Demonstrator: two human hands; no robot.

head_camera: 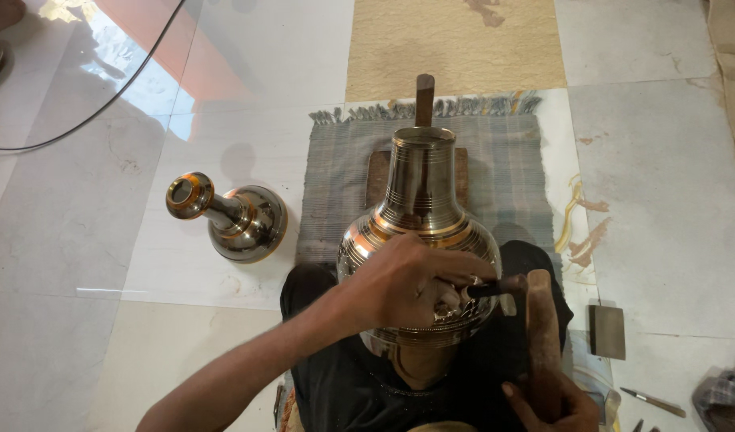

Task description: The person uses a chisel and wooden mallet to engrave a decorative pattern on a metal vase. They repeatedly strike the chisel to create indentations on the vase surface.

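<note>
Upright banded brass pot, hammer, chisel

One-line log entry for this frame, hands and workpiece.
left hand: holds punch on large brass pot | right hand: grips wooden mallet | pot: on lap | small brass pot: floor, left

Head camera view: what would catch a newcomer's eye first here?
First, the large shiny metal pot at centre, lying on the person's lap over a grey fringed mat. The left hand presses a small dark tool to its belly, while the right hand grips a wooden hammer at lower right. A smaller metal pot lies on the tiled floor to the left.
</note>
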